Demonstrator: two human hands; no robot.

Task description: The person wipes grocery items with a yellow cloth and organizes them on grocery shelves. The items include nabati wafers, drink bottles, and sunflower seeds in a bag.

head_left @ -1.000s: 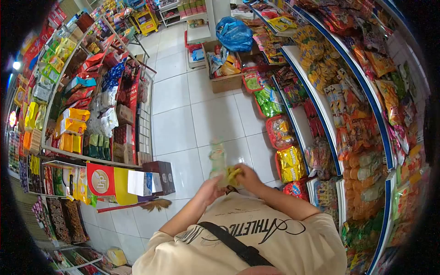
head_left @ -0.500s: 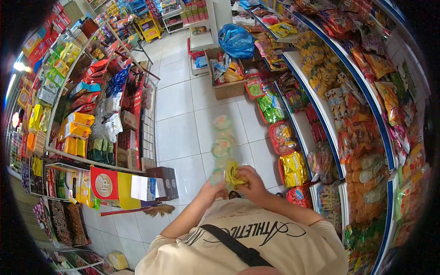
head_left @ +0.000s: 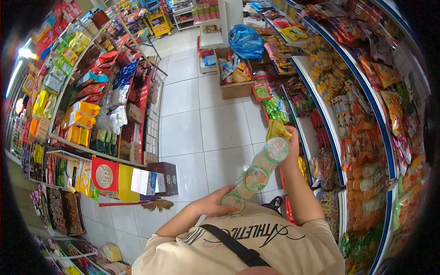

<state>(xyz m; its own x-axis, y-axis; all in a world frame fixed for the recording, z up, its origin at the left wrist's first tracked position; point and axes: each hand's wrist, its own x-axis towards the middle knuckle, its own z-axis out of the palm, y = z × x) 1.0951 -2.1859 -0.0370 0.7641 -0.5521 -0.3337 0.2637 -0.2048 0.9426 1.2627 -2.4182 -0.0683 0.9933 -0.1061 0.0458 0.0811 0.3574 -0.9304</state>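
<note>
The left hand [head_left: 216,202] clasps the lower end of clear round packs [head_left: 255,178] aslant before a shirt [head_left: 293,250]; the right hand [head_left: 292,146] pinches a yellow cloth [head_left: 276,128] up top, where uneven pulling could part them.

Clear containers [head_left: 255,178] partly hide the yellow cloth [head_left: 276,128].

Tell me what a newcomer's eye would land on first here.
Probably the strip of green-rimmed packs, slanting from the left hand to the right hand, which grips a yellow cloth. Next, perhaps, the blue bag by the open carton, then the red and yellow sign at near left.
</note>
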